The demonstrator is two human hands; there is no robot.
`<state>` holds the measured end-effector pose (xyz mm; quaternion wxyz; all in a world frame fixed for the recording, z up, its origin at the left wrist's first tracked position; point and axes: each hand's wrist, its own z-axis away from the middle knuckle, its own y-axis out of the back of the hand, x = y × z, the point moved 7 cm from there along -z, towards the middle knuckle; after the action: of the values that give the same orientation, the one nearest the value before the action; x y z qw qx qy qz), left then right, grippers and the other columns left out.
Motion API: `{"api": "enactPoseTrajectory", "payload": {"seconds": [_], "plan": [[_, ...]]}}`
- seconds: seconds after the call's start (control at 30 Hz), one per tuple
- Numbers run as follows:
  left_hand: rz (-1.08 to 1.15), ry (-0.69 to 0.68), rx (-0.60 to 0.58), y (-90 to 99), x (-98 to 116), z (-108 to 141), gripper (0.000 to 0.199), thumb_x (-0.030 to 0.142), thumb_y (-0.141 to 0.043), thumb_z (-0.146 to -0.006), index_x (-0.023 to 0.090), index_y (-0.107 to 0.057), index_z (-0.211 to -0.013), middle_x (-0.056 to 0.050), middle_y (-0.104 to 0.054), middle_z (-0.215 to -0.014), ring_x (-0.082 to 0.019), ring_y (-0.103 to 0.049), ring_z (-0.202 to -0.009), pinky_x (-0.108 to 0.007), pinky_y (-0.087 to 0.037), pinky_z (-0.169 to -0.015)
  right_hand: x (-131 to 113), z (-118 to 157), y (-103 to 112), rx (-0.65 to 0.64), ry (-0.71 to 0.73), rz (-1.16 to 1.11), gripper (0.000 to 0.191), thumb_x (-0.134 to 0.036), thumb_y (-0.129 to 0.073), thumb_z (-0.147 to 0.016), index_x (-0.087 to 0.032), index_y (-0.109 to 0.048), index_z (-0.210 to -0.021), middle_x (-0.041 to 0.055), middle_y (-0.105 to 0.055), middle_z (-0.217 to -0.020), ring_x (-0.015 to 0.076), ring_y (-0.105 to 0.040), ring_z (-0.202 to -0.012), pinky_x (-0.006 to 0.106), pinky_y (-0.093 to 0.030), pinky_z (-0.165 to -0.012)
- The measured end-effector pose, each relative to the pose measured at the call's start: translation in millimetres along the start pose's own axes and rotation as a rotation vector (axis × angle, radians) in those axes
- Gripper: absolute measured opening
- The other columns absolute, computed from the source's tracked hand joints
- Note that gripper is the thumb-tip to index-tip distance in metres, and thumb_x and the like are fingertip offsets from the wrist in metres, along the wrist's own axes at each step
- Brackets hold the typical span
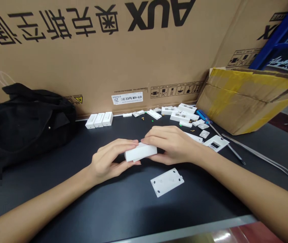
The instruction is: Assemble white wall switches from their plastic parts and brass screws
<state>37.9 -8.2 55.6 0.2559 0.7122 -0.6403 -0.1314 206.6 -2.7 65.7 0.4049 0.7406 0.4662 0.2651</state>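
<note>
Between both hands is a white plastic box (140,152), held tilted above the black tabletop. My left hand (112,157) grips its left end, fingers on top and thumb underneath. My right hand (170,143) is closed round the right end, with fingers over the top and the thumb below. A thin edge of a second white part juts from the box's underside. Just below the hands lies a flat white plate (167,182) with dark holes near its corners. The side of the box facing away from me is hidden.
Three white boxes (99,120) stand at the back left, beside a black cloth bag (27,121). Loose white plastic parts (180,116) lie at the back right, near a blue-handled screwdriver (204,117) and metal tweezers (257,153). Cardboard boxes (245,104) stand behind.
</note>
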Motion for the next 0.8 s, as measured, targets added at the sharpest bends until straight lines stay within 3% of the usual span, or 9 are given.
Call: {"api": "enactPoseTrajectory", "payload": {"seconds": [0.47,0.7,0.8], "plan": [[-0.025,0.149,-0.07,-4.6,-12,1,0.04,0.025,-0.084,-0.084,0.016,-0.068,-0.119,-0.01,-0.079,-0.108,-0.017,-0.078,-0.093,-0.024,-0.065,-0.085,6,0,-9,-0.084,-0.067,-0.049,0.024,-0.034,-0.056,-0.101,-0.014,-0.069,-0.105,0.0091,-0.072,-0.096,0.02,-0.064,-0.084,0.032,-0.049,-0.073],[-0.086,0.469,-0.147,-1.1,-57,14,0.035,0.035,-0.071,-0.092,0.016,-0.07,-0.121,-0.004,-0.078,-0.093,-0.013,-0.069,-0.067,-0.024,-0.059,-0.062,19,5,-14,-0.161,-0.216,-0.04,0.035,-0.039,-0.061,-0.1,-0.015,-0.065,-0.126,0.0101,-0.074,-0.11,0.0216,-0.068,-0.092,0.035,-0.051,-0.081],[-0.176,0.654,-0.242,2.1,-87,24,0.036,0.042,-0.057,-0.1,0.021,-0.073,-0.123,-0.006,-0.077,-0.105,-0.017,-0.07,-0.077,-0.029,-0.057,-0.066,24,8,-11,-0.165,-0.249,-0.019,0.036,-0.039,-0.06,-0.101,-0.014,-0.065,-0.126,0.0112,-0.074,-0.114,0.0219,-0.069,-0.091,0.035,-0.052,-0.08]]}}
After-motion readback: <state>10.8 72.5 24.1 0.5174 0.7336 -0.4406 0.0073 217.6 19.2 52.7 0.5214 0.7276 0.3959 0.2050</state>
